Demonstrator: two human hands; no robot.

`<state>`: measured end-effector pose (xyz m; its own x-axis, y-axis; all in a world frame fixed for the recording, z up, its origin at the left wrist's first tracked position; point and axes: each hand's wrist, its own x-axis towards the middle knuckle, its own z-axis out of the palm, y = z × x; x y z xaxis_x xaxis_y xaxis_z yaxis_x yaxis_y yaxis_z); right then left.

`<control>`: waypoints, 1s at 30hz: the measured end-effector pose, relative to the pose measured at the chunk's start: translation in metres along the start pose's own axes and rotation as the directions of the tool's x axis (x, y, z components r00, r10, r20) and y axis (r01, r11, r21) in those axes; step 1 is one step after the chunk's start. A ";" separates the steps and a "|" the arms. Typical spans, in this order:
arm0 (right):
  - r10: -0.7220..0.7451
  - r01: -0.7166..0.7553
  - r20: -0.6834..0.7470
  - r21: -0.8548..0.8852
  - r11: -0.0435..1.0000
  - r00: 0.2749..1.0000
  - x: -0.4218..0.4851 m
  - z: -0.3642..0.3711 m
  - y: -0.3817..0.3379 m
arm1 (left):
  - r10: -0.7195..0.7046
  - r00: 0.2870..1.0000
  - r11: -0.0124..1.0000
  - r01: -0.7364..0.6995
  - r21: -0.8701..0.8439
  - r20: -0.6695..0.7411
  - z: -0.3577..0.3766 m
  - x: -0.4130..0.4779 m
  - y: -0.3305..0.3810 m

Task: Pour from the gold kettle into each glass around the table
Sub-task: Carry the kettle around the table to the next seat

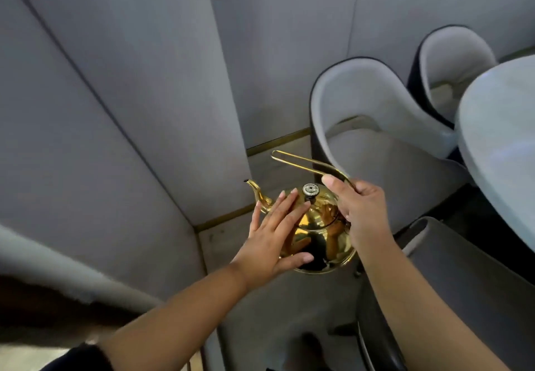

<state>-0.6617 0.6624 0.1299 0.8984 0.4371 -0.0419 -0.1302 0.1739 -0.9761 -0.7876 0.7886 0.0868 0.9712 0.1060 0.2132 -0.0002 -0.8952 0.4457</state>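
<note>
Gold kettle [318, 234] in the middle of the frame, held up in the air over the floor [289, 312]. Spout [256, 189] pointing to the upper left. Right hand [357, 205] wrapped around the thin wire handle [301, 162], pinching it tight. Left hand [275, 237] spread flat, fingers straight, pressed on the kettle's side near the lid knob [310, 189]. Gray chairs [362, 104] on the right. Pale desk [503, 139] at the right edge.
</note>
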 end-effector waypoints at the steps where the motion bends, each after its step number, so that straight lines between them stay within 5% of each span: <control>1: 0.002 -0.002 -0.042 0.000 1.000 0.999 0.013 0.002 0.001 | 0.029 0.999 0.999 -0.029 -0.020 0.022 0.001 0.014 -0.011; 16: -0.183 0.176 -0.383 -0.052 0.983 0.906 0.146 -0.019 -0.017 | 0.413 0.894 0.901 -0.373 -0.221 0.176 0.015 0.217 -0.077; 22: -0.197 0.191 -0.533 -0.067 0.979 0.823 0.184 -0.032 -0.027 | 0.581 0.774 0.802 -0.491 -0.340 0.253 0.022 0.296 -0.088; 30: -0.230 0.227 -0.727 -0.105 0.968 0.647 0.219 -0.051 -0.026 | 0.794 0.523 0.606 -0.646 -0.465 0.309 0.048 0.391 -0.094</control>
<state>-0.4401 0.7084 0.1353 0.9163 -0.3982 0.0428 0.1216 0.1749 -0.9770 -0.3961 0.8932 0.0868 0.5811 -0.7898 0.1964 -0.7380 -0.4096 0.5363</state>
